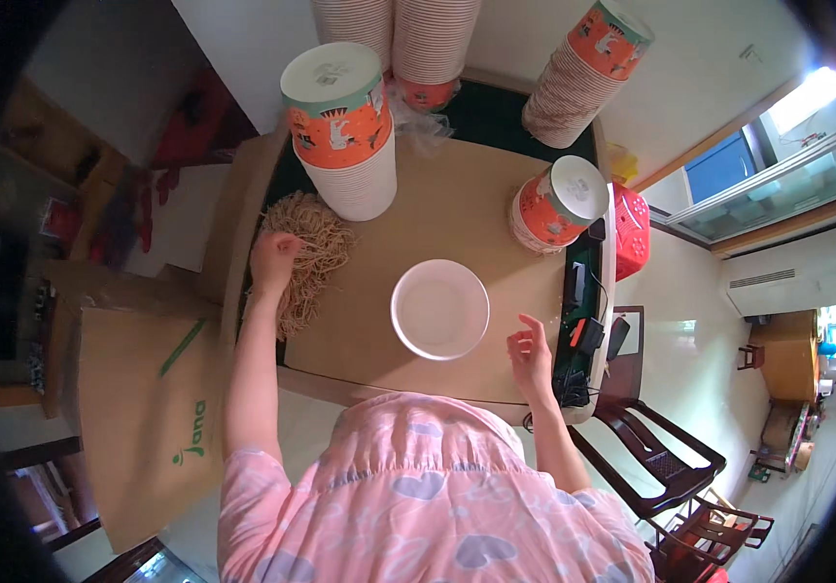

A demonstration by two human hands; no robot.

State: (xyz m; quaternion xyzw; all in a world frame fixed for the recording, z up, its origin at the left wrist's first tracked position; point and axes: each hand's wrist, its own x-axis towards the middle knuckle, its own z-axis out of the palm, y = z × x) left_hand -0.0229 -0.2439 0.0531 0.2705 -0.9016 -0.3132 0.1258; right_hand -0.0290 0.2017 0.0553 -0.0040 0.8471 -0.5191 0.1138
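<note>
Over the left side of a heap of tan strings (319,248) is my left hand (275,258), its fingers curled and the fingertips drawn together. Whatever lies between them is too small to make out. A white paper bowl (439,309) stands mouth up on the brown cardboard sheet (360,340), between my hands and touched by neither. To its right my right hand (531,356) hovers with the fingers apart and nothing in them. Behind the heap rises a tall stack of upside-down paper bowls (345,136), orange and green on top. A shorter such stack (556,204) stands back right.
More bowl stacks stand along the far edge, one tall stack (588,73) at the right. Clear plastic wrap (423,126) lies between them. Black adapters and cables (583,335) line the right edge. A cardboard box (146,408) is at the left, a dark wooden chair (651,457) at the right.
</note>
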